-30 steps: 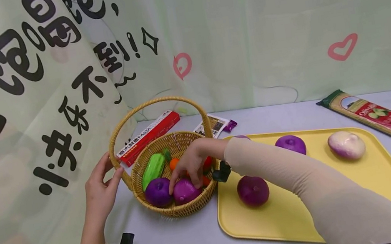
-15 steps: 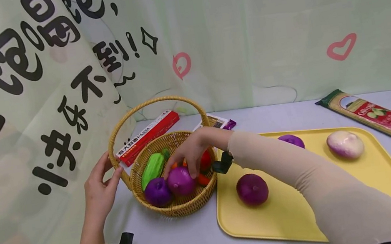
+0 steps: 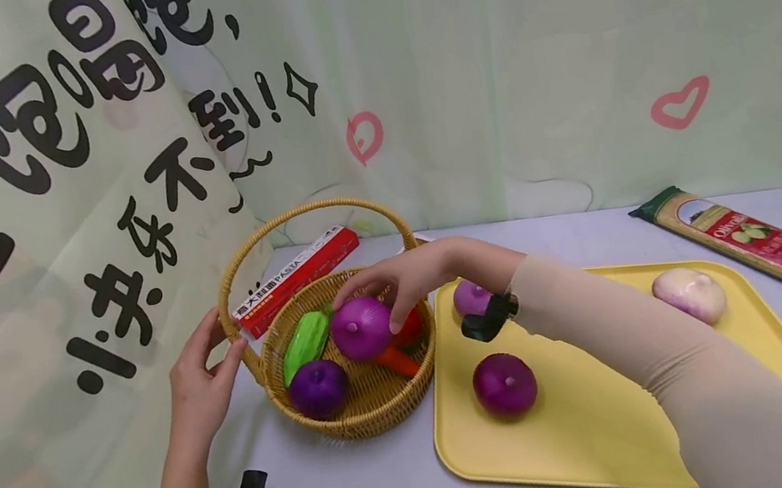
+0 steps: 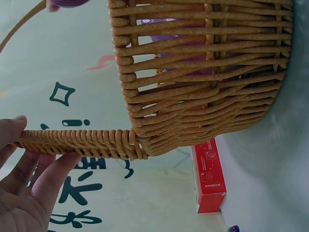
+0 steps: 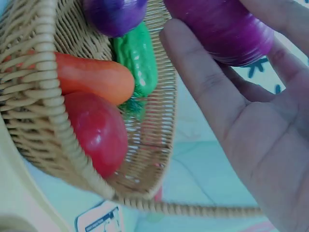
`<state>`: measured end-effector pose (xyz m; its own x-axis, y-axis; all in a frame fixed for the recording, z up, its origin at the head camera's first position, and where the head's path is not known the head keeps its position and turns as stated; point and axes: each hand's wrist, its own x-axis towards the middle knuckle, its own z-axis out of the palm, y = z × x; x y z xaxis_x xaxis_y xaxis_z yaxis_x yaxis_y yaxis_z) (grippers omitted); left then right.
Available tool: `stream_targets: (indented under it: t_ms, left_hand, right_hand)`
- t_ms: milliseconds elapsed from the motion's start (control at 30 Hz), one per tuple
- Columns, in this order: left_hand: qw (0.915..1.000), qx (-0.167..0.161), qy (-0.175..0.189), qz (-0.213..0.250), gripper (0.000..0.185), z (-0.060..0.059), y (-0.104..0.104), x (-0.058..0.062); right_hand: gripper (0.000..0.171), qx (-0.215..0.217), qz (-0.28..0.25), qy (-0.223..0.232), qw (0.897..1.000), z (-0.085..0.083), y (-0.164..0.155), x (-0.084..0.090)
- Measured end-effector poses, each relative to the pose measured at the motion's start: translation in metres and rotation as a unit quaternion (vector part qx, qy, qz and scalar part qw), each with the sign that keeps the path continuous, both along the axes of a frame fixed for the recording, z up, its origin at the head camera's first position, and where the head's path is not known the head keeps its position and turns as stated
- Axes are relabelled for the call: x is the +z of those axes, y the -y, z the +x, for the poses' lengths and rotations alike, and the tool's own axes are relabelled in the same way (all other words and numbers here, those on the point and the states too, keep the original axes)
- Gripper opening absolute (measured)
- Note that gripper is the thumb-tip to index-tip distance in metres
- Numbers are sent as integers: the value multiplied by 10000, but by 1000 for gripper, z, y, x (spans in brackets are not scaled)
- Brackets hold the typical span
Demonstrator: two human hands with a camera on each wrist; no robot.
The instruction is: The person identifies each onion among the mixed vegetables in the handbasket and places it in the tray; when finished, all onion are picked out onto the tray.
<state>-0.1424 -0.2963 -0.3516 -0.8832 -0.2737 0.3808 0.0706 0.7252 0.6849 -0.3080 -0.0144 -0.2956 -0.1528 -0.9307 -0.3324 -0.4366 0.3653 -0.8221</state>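
My right hand point(image 3: 417, 275) grips a purple onion point(image 3: 362, 329) above the wicker basket point(image 3: 365, 427); the right wrist view shows the fingers round this onion point(image 5: 227, 31). My left hand point(image 3: 201, 382) holds the lower left end of the basket's handle point(image 4: 82, 143), thumb on one side and fingers on the other. Inside the basket lie a darker purple onion point(image 3: 318, 390), a green cucumber point(image 3: 306, 346), an orange carrot point(image 5: 96, 77) and a red tomato point(image 5: 99, 133). The right hand partly covers the basket's right side in the head view.
A yellow tray point(image 3: 581, 452) right of the basket bears a dark purple onion point(image 3: 506, 384), another purple one point(image 3: 471, 298) partly behind the wrist, and a white-purple one point(image 3: 689, 295). A red pasta box point(image 3: 298, 280) lies behind the basket. A pasta bag point(image 3: 763, 243) lies far right.
The right hand has lifted the purple onion from among the basket's contents, upward and slightly back, showing more of the carrot and basket floor. The left hand stays on the handle.
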Motion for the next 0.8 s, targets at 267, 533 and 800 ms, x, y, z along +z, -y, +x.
stream_targets:
  t_ms: [267, 533, 800]
  left_hand:
    - [10000, 24, -21, 7, 55, 1, -2, -1]
    - [10000, 17, -62, -52, 55, 3, -2, 0]
    - [9999, -2, -88, -87, 55, 2, -1, -1]
  right_hand:
    - [68, -210, -733, 223, 9968, 6, -47, 15]
    - [69, -697, -931, 697, 9908, 10, -83, 24]
    - [66, -793, -1111, 764, 9877, 17, -102, 23]
